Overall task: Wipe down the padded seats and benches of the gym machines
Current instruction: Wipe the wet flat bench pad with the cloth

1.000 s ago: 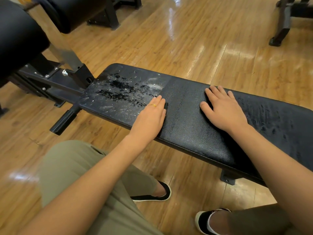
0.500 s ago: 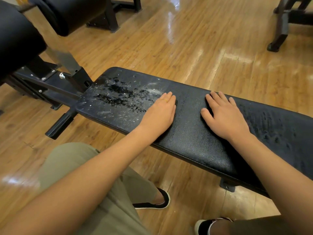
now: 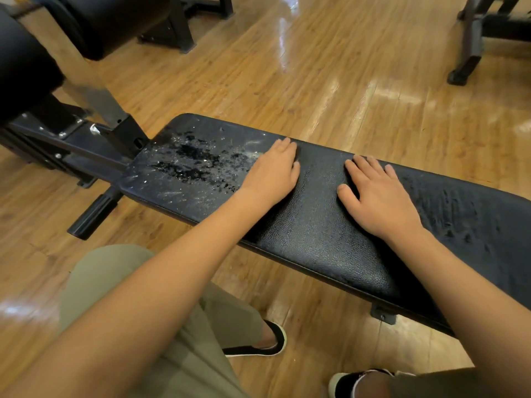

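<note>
A long black padded bench (image 3: 316,234) runs across the view from left to right. Its left end (image 3: 195,165) is covered in droplets and whitish smears; the grained patch between my hands looks dry. My left hand (image 3: 273,173) lies flat on the pad with its fingers together. A small dark cloth (image 3: 297,153) peeks out past its fingertips and is mostly hidden under the palm. My right hand (image 3: 376,193) rests flat on the pad a little to the right, fingers spread and holding nothing. Faint wet marks (image 3: 459,214) cover the pad beyond it.
The bench's black steel frame (image 3: 71,145) and a foot peg (image 3: 94,214) stick out at the left. Black roller pads (image 3: 115,21) hang at the top left. Another machine's leg (image 3: 468,53) stands at the top right. My knees and shoes are below, on a glossy wooden floor (image 3: 287,81).
My left hand has slid to the right along the pad with the dark cloth under it, ending closer to my right hand. My right hand has stayed in place.
</note>
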The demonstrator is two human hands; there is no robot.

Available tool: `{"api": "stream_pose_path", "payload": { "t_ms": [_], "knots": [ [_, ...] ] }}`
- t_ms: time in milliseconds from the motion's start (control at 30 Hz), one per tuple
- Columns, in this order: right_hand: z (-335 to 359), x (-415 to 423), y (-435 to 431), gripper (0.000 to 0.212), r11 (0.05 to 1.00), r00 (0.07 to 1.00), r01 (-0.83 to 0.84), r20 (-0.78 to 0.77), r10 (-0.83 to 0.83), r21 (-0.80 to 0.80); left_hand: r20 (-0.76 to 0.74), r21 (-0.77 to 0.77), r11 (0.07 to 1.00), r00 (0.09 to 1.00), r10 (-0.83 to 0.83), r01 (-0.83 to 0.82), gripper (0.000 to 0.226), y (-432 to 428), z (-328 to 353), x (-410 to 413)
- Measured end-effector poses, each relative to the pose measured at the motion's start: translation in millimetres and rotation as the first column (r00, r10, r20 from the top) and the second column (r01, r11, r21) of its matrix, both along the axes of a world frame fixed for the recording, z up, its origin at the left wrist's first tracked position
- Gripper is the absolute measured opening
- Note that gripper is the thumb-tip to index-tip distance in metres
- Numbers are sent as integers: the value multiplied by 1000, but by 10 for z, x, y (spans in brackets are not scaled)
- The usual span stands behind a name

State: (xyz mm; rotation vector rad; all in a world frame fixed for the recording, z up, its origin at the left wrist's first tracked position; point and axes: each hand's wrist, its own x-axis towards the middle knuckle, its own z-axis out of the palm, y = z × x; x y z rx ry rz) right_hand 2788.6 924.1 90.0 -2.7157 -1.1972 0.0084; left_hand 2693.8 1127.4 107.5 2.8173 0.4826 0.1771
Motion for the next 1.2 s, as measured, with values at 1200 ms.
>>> {"api": "stream_pose_path", "payload": {
  "t_ms": [1200],
  "knots": [
    [24,-5,-12,70,1000,1000,-20,16,20,9,38,-88,989,992,119,-115,47,-232,-21,-1266]
  ]
}}
